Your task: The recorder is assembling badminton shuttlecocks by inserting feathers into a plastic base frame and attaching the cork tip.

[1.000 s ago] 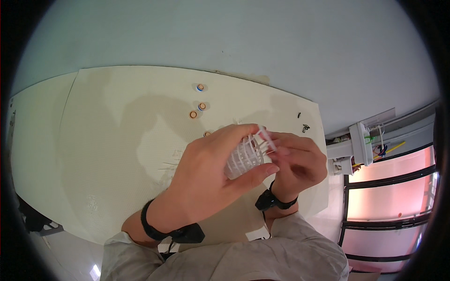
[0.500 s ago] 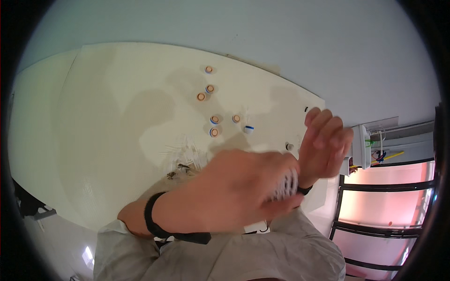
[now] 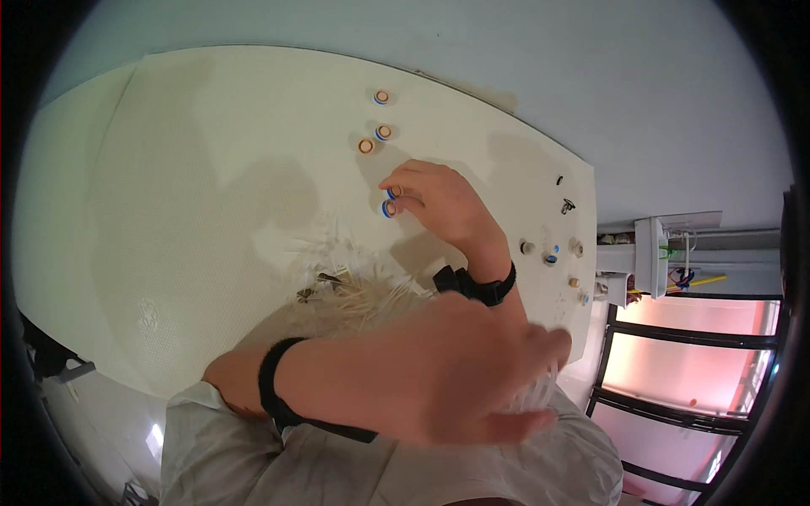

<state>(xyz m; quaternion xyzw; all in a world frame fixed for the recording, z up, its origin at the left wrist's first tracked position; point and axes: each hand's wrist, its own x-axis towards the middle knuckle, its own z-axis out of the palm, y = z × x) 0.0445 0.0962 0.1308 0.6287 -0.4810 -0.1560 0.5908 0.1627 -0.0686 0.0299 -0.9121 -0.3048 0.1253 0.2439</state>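
My left hand (image 3: 485, 379) reaches across low in front of me, blurred by motion. Its fingers are curled round a clear, whitish ribbed plastic object (image 3: 547, 388) whose kind I cannot make out. Farther out, my right hand (image 3: 434, 198) lies over the table with thumb and fingertips closed about a small round tan-and-blue piece (image 3: 395, 192). A matching round piece (image 3: 389, 209) stands right beside the thumb. Beyond them are more round pieces of this sort, one (image 3: 365, 146) beside another (image 3: 383, 132), and one (image 3: 381, 97) farther back.
A heap of thin white sticks or strips (image 3: 354, 291) lies on the white table (image 3: 186, 211) near me, with dark bits (image 3: 329, 279) among it. Several small parts (image 3: 551, 255) lie by the right edge. White bins (image 3: 650, 253) stand beyond that edge. A wall borders the far side.
My right hand has swung left from the right side of the table to the round pieces. My left hand, still round the ribbed object, has moved slightly right and nearer me. The view has shifted.
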